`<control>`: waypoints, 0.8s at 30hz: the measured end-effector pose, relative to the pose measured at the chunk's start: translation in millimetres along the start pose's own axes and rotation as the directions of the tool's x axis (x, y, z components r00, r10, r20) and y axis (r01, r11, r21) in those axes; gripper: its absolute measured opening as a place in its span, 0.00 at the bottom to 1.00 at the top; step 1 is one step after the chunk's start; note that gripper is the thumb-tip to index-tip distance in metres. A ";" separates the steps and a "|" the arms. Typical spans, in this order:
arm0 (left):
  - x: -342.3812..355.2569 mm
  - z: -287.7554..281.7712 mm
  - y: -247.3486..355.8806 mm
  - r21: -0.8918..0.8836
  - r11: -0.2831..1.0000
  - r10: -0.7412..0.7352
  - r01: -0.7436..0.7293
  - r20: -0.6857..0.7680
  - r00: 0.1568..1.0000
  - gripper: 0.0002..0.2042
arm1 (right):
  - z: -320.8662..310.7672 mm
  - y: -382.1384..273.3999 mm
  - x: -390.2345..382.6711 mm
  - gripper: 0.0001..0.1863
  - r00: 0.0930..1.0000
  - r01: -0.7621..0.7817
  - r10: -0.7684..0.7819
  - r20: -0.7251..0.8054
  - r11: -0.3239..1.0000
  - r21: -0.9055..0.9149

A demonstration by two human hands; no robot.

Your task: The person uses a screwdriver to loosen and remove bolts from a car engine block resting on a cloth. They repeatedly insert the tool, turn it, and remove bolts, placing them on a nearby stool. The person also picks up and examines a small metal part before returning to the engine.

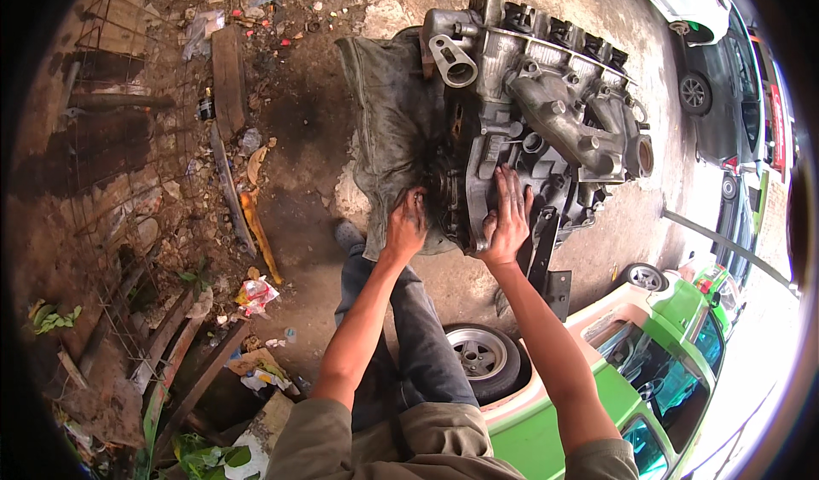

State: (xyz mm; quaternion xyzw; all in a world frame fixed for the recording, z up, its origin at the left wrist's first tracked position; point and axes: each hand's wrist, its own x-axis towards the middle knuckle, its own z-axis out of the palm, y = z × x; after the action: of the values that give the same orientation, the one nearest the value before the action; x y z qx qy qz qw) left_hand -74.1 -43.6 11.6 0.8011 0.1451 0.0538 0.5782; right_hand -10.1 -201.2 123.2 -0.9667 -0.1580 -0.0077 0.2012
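Left hand (408,224) half-curled at left side of engine (559,117); I can't tell if it holds anything. Right hand (507,222) rests on engine, fingers extended, thumb apart.

Engine (503,62) was dull silver-grey, blackened along its left side. Cloth (384,122) read dark grey-green, mottled with black stains. Ground (294,168) was brown with near-black patches. Trousers (435,356) were faded blue-grey; shirt (316,442) was plain olive-brown. Nearest car (533,446) was bright green and pale peach, its wheel (478,354) silver inside a black tyre (510,369). Stick (256,228) was yellow-orange. Panel (777,130) near the glaring right rim was probably red.
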 end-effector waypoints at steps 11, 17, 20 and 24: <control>3.7 3.1 9.7 -0.014 1.000 0.010 -0.010 -0.040 0.999 0.07 | 2.2 3.8 -1.4 0.39 1.000 0.020 -0.020 -0.009 1.000 -0.003; -13.6 12.8 -1.6 -0.006 0.999 0.038 -0.038 -0.041 0.998 0.09 | 1.9 2.7 -0.7 0.38 1.000 0.009 -0.009 -0.002 1.000 0.006; -25.0 20.5 -14.0 -0.002 1.000 0.029 -0.029 -0.060 0.998 0.12 | 1.5 2.5 -0.4 0.37 1.000 0.016 -0.016 -0.007 1.000 0.014; -42.3 30.3 -25.5 0.000 0.996 0.085 -0.085 -0.112 0.990 0.14 | 1.4 1.7 0.3 0.38 1.000 0.006 -0.006 0.002 1.000 -0.002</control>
State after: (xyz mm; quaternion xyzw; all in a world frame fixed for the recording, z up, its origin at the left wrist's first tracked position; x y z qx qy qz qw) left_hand -111.0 -76.3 -18.8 0.8008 0.1428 0.1236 0.5683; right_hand -9.3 -202.0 121.3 -0.9665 -0.1609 -0.0077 0.2000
